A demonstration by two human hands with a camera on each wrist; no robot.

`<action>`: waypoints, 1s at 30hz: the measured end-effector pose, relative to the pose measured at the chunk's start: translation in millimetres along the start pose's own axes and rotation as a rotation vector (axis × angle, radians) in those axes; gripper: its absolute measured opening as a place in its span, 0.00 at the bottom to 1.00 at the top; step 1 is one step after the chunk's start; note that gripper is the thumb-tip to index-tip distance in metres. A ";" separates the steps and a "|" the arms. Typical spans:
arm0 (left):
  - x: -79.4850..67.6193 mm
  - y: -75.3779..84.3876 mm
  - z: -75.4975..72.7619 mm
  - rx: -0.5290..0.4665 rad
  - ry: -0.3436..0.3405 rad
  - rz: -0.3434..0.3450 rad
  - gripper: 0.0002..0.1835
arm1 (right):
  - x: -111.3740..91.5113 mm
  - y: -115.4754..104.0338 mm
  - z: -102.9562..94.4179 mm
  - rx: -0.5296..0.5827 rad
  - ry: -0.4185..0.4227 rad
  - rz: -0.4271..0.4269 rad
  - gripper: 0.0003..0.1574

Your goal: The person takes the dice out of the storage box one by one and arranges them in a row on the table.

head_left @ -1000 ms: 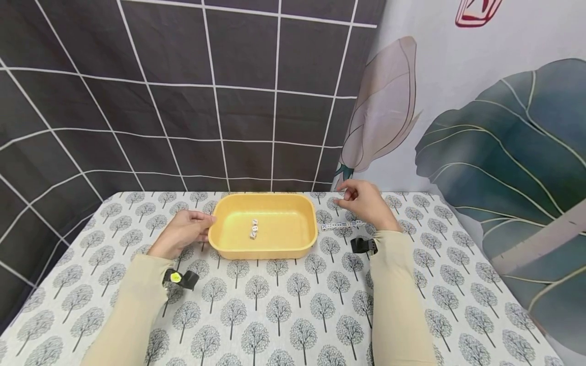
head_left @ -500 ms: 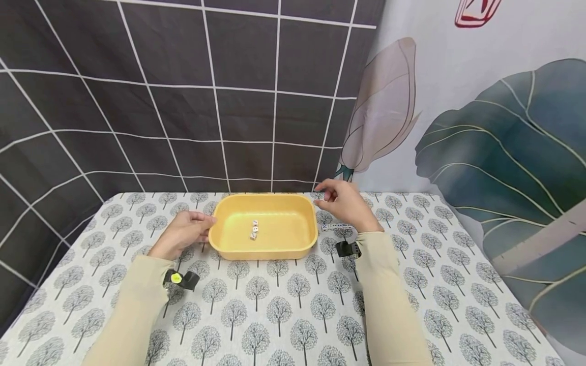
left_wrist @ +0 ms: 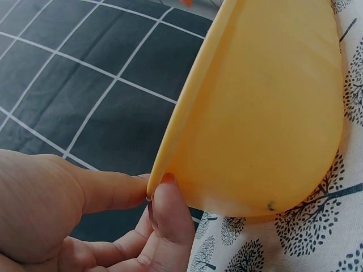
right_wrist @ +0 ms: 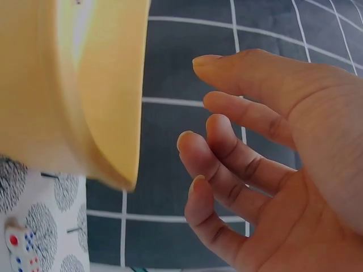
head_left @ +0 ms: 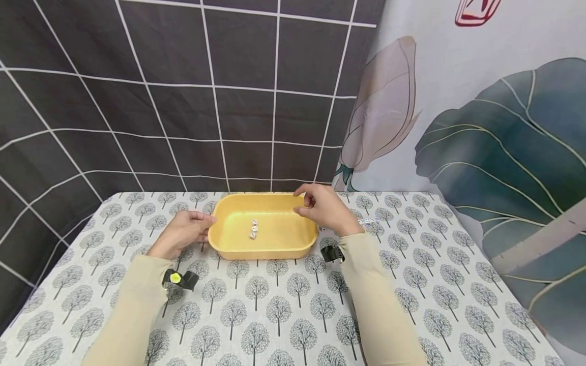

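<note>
A yellow plastic basin [head_left: 263, 254] stands on the cloth, with a short line of white dice [head_left: 254, 229] inside it, left of its middle. My left hand [head_left: 183, 233] pinches the basin's left rim between thumb and fingers, and the left wrist view shows this grip on the rim [left_wrist: 190, 96] closely. Above the basin's right end hovers my right hand [head_left: 326, 207], its fingers loosely bent with nothing between them. In the right wrist view those fingers [right_wrist: 198, 156] are apart from the basin wall [right_wrist: 110, 85]. A row of dice [head_left: 368, 220] lies right of the basin, partly hidden by my right hand.
A white tablecloth [head_left: 256, 305] with tree prints covers the table. Behind it hangs a dark cloth [head_left: 242, 117] with white grid lines, and to the right a light curtain [head_left: 439, 76] with a flower and leaf picture.
My right hand has moved left, from above the row of dice to above the basin's right end. The left hand and the basin have stayed in place.
</note>
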State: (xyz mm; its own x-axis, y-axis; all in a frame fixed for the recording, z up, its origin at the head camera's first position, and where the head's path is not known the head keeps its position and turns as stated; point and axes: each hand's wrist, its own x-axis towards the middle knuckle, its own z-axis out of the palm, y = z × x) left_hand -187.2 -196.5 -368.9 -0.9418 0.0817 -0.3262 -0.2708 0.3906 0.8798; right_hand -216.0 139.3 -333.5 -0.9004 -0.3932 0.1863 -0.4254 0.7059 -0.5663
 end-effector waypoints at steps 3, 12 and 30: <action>-0.2 0.2 -0.5 -0.001 -0.002 0.002 0.22 | 1.8 -5.8 5.9 0.004 -0.016 -0.005 0.20; -0.9 0.8 -0.8 0.005 0.006 0.003 0.21 | 9.2 -18.7 28.6 -0.038 -0.054 -0.042 0.23; -0.3 1.1 0.3 -0.012 0.007 0.004 0.20 | 15.7 -25.9 64.5 -0.127 -0.164 -0.026 0.26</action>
State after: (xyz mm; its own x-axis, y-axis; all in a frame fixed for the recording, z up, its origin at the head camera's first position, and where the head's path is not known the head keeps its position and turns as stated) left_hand -187.1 -195.9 -367.9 -0.9442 0.0771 -0.3202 -0.2693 0.3791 0.8853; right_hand -213.3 76.9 -367.7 -0.8662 -0.4960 0.0605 -0.4662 0.7587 -0.4551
